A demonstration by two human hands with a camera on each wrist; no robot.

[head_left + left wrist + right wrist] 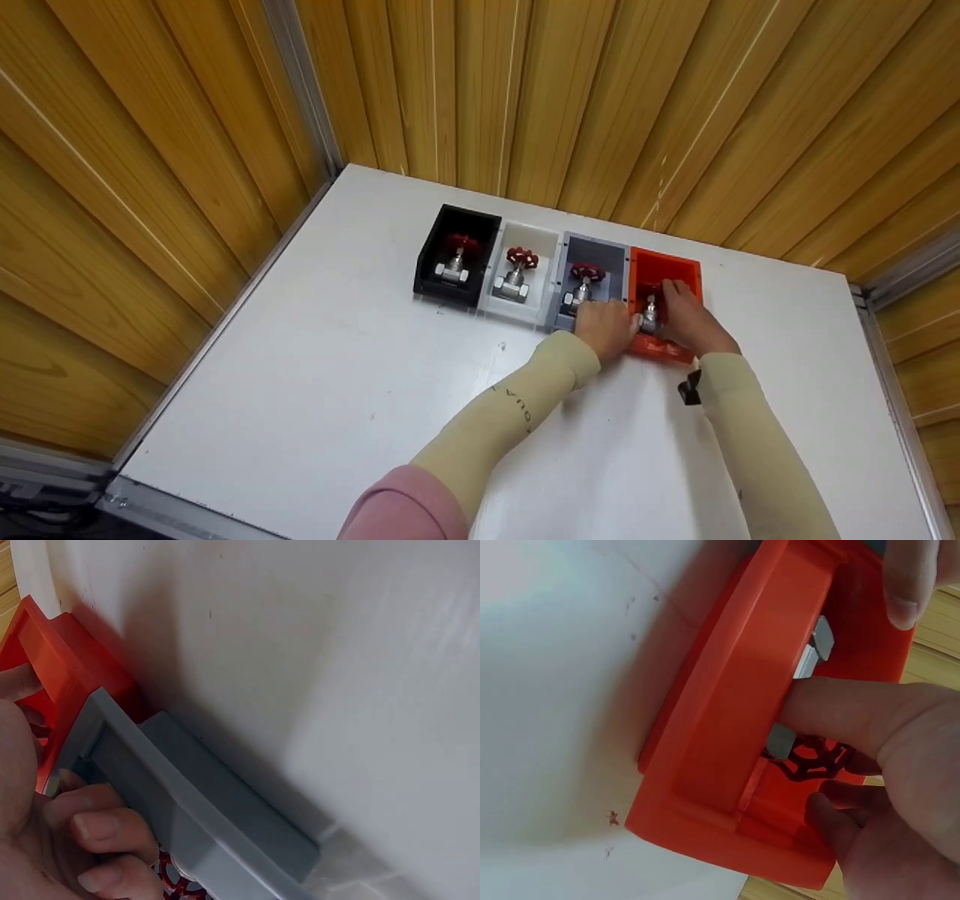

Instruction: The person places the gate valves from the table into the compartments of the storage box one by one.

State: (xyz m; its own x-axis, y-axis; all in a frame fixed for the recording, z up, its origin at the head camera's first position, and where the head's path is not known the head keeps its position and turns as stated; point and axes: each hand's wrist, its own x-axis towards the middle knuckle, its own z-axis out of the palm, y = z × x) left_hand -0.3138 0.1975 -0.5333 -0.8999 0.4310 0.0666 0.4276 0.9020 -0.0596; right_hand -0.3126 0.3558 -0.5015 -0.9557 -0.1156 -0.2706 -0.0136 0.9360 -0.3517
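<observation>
My right hand (686,319) reaches into the orange bin (727,712) and holds the gate valve (651,311) lying there. In the right wrist view, its thumb crosses the silver valve body (781,740), and the fingers curl beside the dark red handwheel (810,759). My left hand (606,328) grips the adjoining walls of the grey bin (169,772) and orange bin. Its curled fingers (112,832) lie on the grey side, its thumb (907,589) on the orange side. Another valve (581,289) with a red handwheel sits in the grey bin.
A white bin (534,300) and a black bin (431,262) continue the row to the left, each with a red-wheeled valve. The bins stand on a white table (300,360), near wood-panelled walls (562,97).
</observation>
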